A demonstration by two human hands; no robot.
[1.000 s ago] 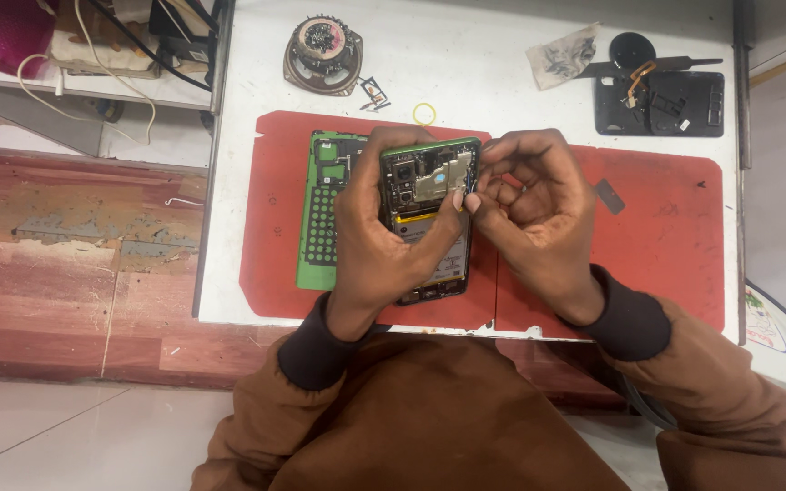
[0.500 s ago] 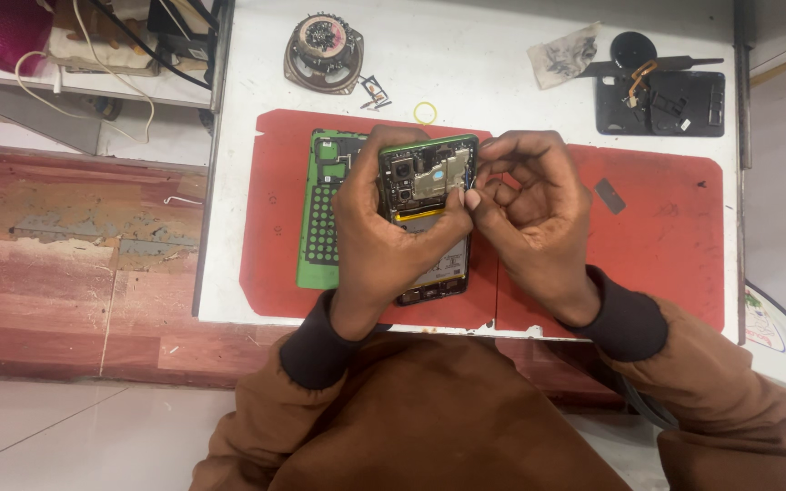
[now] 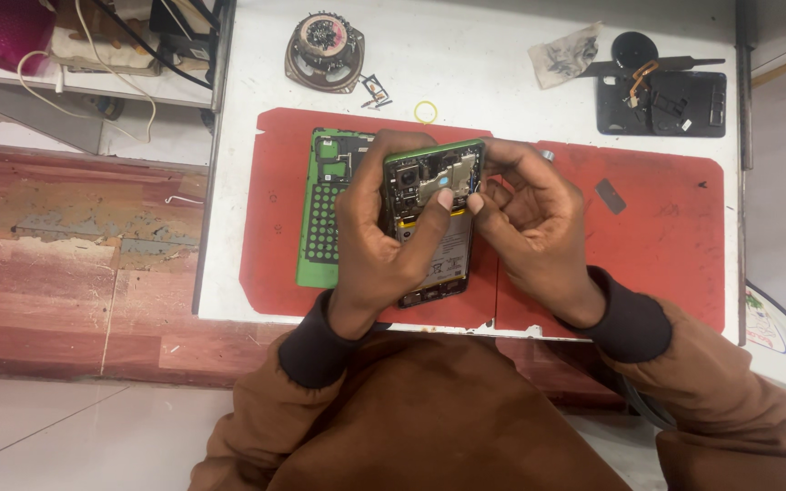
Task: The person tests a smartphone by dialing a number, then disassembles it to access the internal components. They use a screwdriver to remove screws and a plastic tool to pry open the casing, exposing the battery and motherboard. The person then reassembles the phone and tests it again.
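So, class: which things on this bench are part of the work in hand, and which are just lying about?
In hand:
left hand
right hand
opened phone
green back cover
red mat

Lying about:
round speaker
yellow ring
black phone frame
crumpled wrapper

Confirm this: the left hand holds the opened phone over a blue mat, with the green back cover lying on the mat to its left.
One thing is off: the mat is red, not blue, as the head view shows. The rest stands: the left hand holds the opened phone over it, and the green back cover lies on the mat to the phone's left.
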